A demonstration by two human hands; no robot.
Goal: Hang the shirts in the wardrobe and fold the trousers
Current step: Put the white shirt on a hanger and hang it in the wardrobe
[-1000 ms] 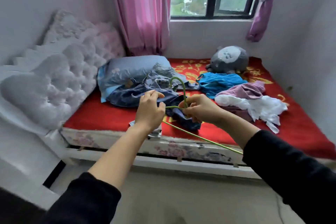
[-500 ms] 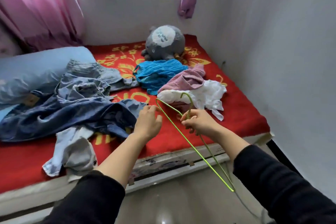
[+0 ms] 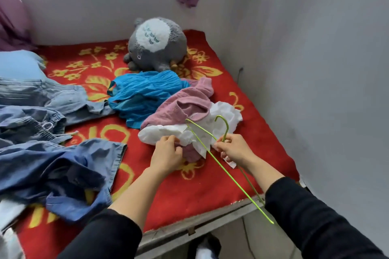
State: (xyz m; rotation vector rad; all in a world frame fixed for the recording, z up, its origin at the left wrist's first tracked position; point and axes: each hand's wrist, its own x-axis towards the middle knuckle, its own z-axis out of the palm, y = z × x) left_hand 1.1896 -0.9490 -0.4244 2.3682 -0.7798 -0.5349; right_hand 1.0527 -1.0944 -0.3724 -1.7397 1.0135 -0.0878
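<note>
Head view shows both forearms reaching out over the bed, sleeves pushed up. The right hand grips the green hanger just under its hook, knuckles up, with the long wire slanting down toward the bed edge. The left hand has curled fingers that pinch the near edge of the white shirt. This shirt lies crumpled on the bed, partly under a pink shirt. One side of the hanger disappears behind the right wrist. The trousers lie spread at the left, cut off by the frame.
</note>
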